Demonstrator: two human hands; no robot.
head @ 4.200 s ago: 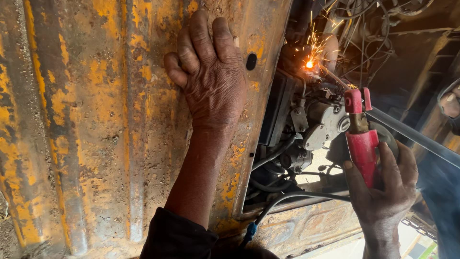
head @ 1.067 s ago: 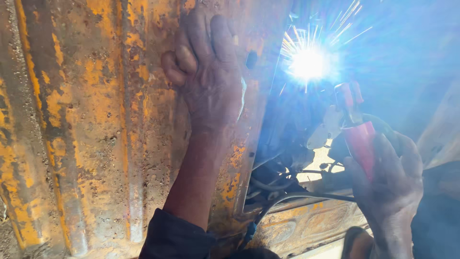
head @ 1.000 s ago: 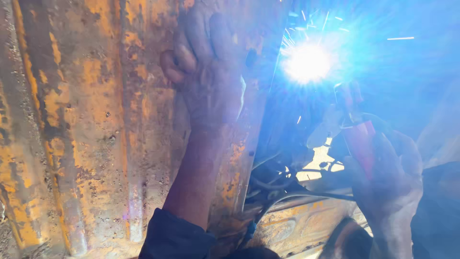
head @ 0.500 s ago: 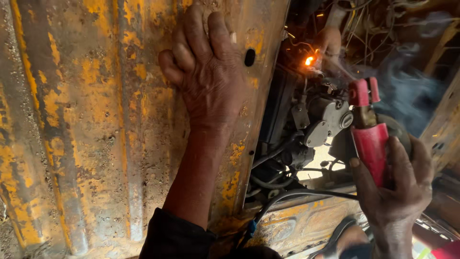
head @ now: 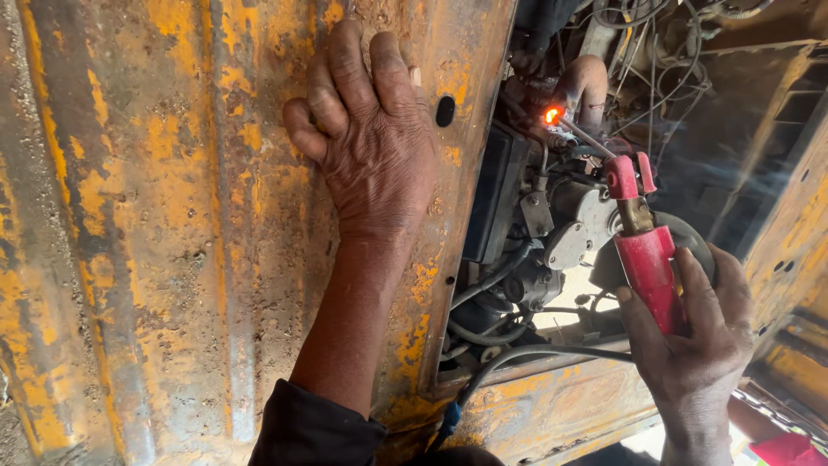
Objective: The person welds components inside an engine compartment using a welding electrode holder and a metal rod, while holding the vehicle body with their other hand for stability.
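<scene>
Arc gone; right hand (head: 694, 341) grips electrode holder (head: 645, 259), left hand (head: 371, 142) apart.

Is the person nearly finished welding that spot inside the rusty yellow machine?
Hard to say. Done: nothing finished shows. In hand: the right hand grips the red electrode holder, its rod aimed at a glowing orange spot among the engine parts, with no bright arc burning. The left hand lies flat on the rusty yellow panel. What is left cannot be told.

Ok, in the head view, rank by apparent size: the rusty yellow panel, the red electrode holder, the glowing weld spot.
1. Rusty yellow panel, by far the largest.
2. Red electrode holder.
3. Glowing weld spot, tiny.
</scene>
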